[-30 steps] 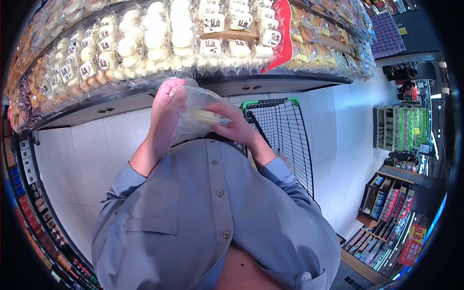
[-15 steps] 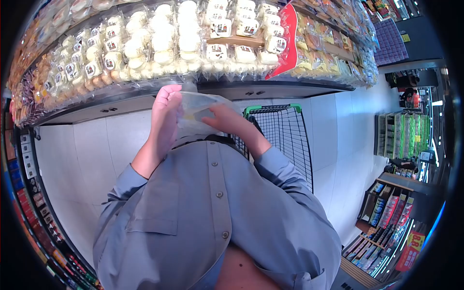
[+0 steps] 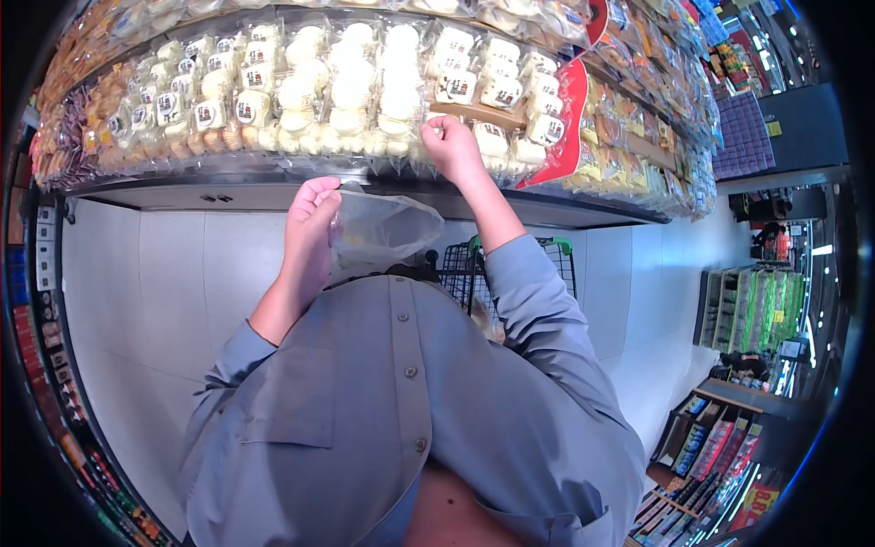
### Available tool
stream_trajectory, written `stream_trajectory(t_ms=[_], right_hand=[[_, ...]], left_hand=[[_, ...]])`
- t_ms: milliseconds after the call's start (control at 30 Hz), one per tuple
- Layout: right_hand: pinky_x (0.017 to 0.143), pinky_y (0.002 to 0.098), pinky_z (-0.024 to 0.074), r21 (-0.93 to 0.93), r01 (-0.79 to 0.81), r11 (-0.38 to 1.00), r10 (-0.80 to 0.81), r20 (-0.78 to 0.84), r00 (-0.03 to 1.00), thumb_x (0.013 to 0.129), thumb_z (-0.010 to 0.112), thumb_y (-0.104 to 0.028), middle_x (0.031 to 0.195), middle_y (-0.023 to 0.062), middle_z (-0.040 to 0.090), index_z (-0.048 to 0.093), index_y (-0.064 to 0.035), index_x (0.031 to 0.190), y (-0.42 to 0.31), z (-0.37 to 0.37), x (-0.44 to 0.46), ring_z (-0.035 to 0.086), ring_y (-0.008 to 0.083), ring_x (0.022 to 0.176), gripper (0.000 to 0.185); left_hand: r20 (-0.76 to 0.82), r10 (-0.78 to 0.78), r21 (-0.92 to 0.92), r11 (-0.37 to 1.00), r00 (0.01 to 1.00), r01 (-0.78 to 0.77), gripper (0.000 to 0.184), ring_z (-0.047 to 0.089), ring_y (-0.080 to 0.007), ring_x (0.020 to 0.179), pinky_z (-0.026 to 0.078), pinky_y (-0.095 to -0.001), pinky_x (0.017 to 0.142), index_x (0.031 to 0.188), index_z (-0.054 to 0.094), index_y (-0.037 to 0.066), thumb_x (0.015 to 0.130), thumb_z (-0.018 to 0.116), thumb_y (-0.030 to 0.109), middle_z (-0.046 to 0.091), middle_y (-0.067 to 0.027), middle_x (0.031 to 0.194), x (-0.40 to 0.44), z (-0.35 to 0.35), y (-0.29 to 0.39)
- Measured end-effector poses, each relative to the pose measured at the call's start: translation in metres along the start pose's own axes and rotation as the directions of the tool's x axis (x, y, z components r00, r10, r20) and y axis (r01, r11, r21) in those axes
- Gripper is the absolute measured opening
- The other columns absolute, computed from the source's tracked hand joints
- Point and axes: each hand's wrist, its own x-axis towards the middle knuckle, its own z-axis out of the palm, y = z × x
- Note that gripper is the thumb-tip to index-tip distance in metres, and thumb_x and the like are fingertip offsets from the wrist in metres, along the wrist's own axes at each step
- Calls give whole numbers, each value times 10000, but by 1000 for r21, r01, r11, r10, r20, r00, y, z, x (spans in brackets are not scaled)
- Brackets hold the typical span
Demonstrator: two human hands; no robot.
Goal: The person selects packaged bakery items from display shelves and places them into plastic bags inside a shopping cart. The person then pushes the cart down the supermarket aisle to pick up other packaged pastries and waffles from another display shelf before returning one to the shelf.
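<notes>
A clear plastic bag (image 3: 387, 230) hangs with its mouth spread, its edge pinched by my left hand (image 3: 313, 223). Some small yellowish thing shows faintly through the bag's side. My right hand (image 3: 453, 150) reaches over the front of the display shelf, fingers curled closed; what they hold, if anything, is hidden. Around that hand lie clear-wrapped pale round buns (image 3: 401, 91) in rows and labelled white packs (image 3: 456, 87), beside a wooden divider strip (image 3: 478, 112).
A red curved divider (image 3: 571, 118) separates the white packs from yellow packaged goods (image 3: 612, 164). Below my right forearm stands a black wire shopping cart (image 3: 556, 260) with green corners. A dark shelf edge (image 3: 547, 208) runs ahead of me. Green-sided racks (image 3: 756, 310) stand at the right.
My right hand has left the bag and moved forward to the shelf, its fingers now curled. The left hand keeps hold of the bag, whose mouth hangs wider. The view has shifted slightly.
</notes>
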Motion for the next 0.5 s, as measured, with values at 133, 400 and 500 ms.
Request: stream_trajectory(t_ms=[133,400,500], right_hand=[[712,418,506,-14,81,997,-82,-21,996,867,589,-288,710,148,636,619,-18,833,-5,3,6,634,350,713,274],[643,277,523,545,136,828,-115,-73,991,876,523,-47,796,69,596,526,-15,839,-26,-5,-20,646,126,782,49],[664,259,540,677,134,724,-164,-19,986,903,485,-11,858,63,588,505,-14,861,-47,-20,-62,649,115,827,47]], left_hand=[[-22,-10,2,1000,1000,10,148,391,-2,616,309,-195,579,1086,556,113,941,577,97,485,96,744,-2,-5,1],[9,-65,25,998,998,64,170,378,-8,615,288,-197,545,1106,560,100,960,553,186,475,85,748,-6,0,17],[88,-124,49,992,988,120,253,378,-17,616,276,-199,530,1125,562,84,972,538,284,476,63,776,-6,8,25]])
